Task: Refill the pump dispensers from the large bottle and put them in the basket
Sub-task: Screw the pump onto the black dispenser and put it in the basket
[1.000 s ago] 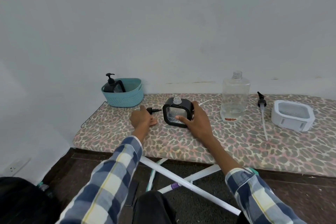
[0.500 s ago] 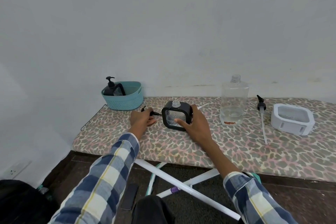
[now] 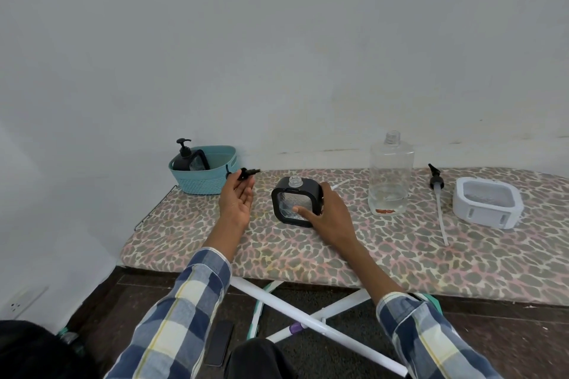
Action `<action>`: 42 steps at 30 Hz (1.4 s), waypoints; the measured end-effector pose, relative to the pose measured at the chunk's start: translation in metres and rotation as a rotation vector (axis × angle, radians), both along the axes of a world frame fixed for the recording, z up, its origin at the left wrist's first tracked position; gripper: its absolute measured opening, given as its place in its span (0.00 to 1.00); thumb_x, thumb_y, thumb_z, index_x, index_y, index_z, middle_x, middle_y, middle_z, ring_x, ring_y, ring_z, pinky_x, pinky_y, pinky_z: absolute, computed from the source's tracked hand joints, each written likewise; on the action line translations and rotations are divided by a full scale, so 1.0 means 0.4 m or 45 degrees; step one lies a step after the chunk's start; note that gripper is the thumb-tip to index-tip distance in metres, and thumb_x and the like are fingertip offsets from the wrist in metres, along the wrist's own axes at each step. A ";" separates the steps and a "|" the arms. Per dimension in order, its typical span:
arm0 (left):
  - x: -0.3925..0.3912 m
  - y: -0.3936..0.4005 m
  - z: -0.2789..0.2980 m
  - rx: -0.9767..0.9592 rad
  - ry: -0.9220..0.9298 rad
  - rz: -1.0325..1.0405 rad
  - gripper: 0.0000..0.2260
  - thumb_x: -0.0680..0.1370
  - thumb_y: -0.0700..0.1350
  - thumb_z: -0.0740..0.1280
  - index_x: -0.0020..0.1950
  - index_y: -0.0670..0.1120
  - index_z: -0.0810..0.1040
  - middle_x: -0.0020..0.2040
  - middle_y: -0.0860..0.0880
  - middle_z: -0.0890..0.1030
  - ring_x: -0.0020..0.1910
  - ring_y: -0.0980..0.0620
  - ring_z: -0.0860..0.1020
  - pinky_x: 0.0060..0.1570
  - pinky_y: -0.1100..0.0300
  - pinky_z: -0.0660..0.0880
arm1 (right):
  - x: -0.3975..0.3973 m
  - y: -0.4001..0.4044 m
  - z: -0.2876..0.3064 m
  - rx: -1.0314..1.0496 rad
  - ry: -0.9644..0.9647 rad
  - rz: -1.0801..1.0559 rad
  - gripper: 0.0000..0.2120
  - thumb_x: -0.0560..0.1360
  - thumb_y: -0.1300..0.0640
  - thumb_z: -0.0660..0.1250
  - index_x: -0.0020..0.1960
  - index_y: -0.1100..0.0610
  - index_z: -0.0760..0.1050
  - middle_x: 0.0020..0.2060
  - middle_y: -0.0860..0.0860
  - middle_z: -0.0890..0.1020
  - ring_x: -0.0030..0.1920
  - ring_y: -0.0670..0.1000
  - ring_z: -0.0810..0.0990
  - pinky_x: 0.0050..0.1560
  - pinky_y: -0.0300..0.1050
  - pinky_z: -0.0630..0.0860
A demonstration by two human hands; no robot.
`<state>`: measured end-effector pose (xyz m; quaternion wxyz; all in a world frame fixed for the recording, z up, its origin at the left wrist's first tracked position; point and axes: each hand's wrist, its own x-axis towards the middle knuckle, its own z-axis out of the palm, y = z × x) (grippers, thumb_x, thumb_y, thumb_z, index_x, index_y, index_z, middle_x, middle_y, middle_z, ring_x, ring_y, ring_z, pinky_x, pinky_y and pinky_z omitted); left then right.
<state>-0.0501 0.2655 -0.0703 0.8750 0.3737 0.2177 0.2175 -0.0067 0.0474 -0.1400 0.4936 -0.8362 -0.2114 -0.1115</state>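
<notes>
L hand (image 3: 237, 198) pinches pump head (image 3: 246, 174) above board; R hand (image 3: 326, 214) grips square dispenser (image 3: 297, 201) upright, mid-board.

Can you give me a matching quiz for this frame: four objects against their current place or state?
Things:
1. black pump head
2. black square-framed clear dispenser
3. tall clear plastic bottle
4. black round pump bottle

States:
A. inside the teal woven basket
B. uncapped, standing, little liquid at the bottom
C. held up in the left hand
D. neck open, gripped by the right hand

Pairs: 1-C, 2-D, 3-B, 4-A
</notes>
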 end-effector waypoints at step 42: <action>0.008 -0.161 0.063 1.644 -0.122 -0.179 0.10 0.75 0.40 0.80 0.54 0.48 0.84 0.50 0.55 0.88 0.52 0.62 0.84 0.48 0.73 0.76 | -0.002 0.005 -0.004 0.020 -0.013 -0.010 0.23 0.76 0.37 0.75 0.60 0.45 0.67 0.49 0.44 0.78 0.46 0.45 0.78 0.41 0.40 0.72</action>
